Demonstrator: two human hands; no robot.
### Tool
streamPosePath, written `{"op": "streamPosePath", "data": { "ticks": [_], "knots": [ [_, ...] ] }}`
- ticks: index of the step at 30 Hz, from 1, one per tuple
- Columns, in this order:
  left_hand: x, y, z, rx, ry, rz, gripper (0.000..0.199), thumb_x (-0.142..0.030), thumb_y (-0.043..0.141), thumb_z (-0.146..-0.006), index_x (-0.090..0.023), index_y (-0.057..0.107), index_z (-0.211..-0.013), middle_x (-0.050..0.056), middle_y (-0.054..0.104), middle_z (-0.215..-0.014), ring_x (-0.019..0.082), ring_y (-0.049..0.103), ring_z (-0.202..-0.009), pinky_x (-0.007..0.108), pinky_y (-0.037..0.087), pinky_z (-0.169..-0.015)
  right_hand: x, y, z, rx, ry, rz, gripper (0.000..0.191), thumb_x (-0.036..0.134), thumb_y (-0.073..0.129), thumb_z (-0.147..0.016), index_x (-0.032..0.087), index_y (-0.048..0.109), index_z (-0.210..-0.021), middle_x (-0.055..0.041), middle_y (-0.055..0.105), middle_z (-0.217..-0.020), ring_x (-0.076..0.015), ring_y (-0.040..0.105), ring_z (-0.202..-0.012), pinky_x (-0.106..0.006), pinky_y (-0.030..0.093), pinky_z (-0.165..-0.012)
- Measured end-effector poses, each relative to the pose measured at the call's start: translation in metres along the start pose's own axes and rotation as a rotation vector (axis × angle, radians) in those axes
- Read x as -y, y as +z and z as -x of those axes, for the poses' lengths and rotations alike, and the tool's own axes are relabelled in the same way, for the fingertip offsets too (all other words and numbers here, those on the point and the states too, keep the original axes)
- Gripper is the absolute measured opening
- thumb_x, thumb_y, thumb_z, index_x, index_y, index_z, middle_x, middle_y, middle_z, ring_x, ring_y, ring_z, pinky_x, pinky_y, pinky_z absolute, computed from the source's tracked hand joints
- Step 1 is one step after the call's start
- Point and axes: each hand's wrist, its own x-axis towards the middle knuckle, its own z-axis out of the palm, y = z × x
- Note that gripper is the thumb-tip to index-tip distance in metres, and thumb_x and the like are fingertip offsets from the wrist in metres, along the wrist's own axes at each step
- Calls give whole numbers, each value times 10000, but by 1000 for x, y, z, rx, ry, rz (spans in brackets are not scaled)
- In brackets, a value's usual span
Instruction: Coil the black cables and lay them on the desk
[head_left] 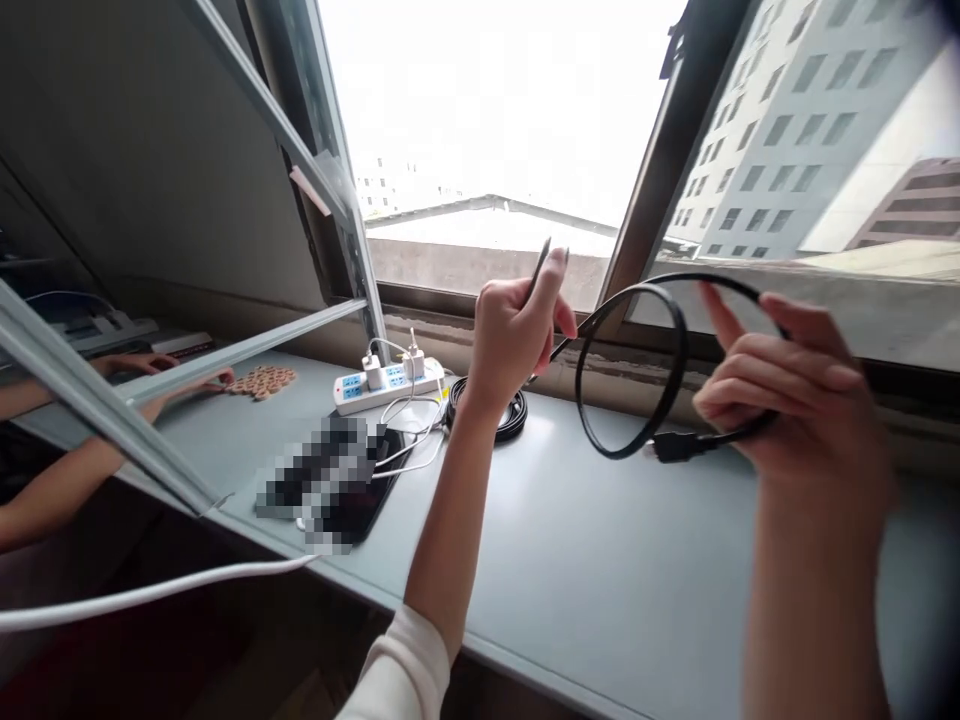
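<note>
A black cable (683,345) hangs in a loop in the air between my two hands, above the grey table. My left hand (519,325) is closed around one stretch of it, thumb pointing up. A thin dark piece shows beside that thumb. My right hand (787,385) grips the cable near its end, fingers curled, index finger and thumb raised along the loop. From below the right fingers the cable's plug (675,447), which looks like HDMI, points left. Behind my left forearm lies a coil of black cable (513,422), partly hidden; whether both are one cable I cannot tell.
A white power strip (386,385) with two chargers and white wires stands on the table (600,560) by the window. A dark tablet-like device (375,500) is partly blurred out. Left, beyond a metal shelf frame (247,345), another person's hands touch small brown pieces (262,382).
</note>
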Motion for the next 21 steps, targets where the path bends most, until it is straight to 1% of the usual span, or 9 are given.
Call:
{"op": "streamPosePath", "data": {
  "ticks": [2,4,6,8,11,13,16,19,21],
  "knots": [
    [2,3,-2,-62,-18,20,562,-470,454,-879,-188,503,-396,-50,339,-264,35,304,-228,205,235,-296,0,7,-1,36,109,-239,306,280,414,-870,224,691,-989,108,5,-439,-55,-45,-389,-165,51,-340],
    [2,7,-3,-225,7,65,556,-430,443,-894,-188,495,-397,-51,339,-273,34,280,-224,216,190,-285,-3,10,-2,32,165,-322,220,273,534,-801,193,694,-929,121,109,-391,-37,27,-357,-166,79,-317],
    [1,12,-4,-442,84,139,577,-398,417,-908,-185,436,-373,-54,325,-288,32,261,-235,225,168,-294,-6,9,-4,9,148,-292,185,266,628,-729,184,679,-886,113,255,-384,-21,130,-330,-164,102,-302],
    [0,17,-4,-610,161,214,599,-382,417,-906,-182,355,-345,-56,296,-290,32,247,-245,228,154,-304,-9,7,-5,16,118,-225,192,277,667,-702,188,652,-872,91,385,-429,-17,230,-321,-152,126,-290],
    [2,21,-6,-741,202,265,596,-346,425,-892,-185,305,-330,-61,256,-266,38,229,-232,225,128,-293,-9,4,-5,114,165,-197,201,298,659,-717,194,616,-884,70,474,-502,-20,306,-319,-137,153,-273],
    [5,21,-8,-783,176,240,575,-319,415,-884,-187,313,-334,-60,269,-260,40,231,-219,219,126,-277,-8,3,-5,158,206,-233,203,300,658,-722,195,613,-890,70,476,-517,-18,317,-324,-125,155,-265],
    [11,15,-12,-774,74,143,556,-335,413,-874,-188,350,-341,-52,310,-266,48,248,-206,215,137,-261,-6,-4,-7,141,193,-349,234,375,660,-726,205,643,-885,81,435,-496,-14,295,-320,-117,136,-255],
    [17,-2,-17,-726,5,41,554,-364,408,-872,-188,384,-348,-46,322,-265,68,285,-205,218,197,-271,-5,-25,-11,143,125,-509,253,457,596,-765,215,666,-736,105,311,-424,-4,164,-278,-118,77,-239],
    [22,-18,-19,-680,-3,-81,562,-384,380,-884,-188,409,-358,-38,334,-267,84,332,-225,222,256,-297,-6,-44,-11,92,42,-541,251,415,523,-828,232,679,-754,120,241,-419,4,23,-282,-100,6,-246]
  ]
}}
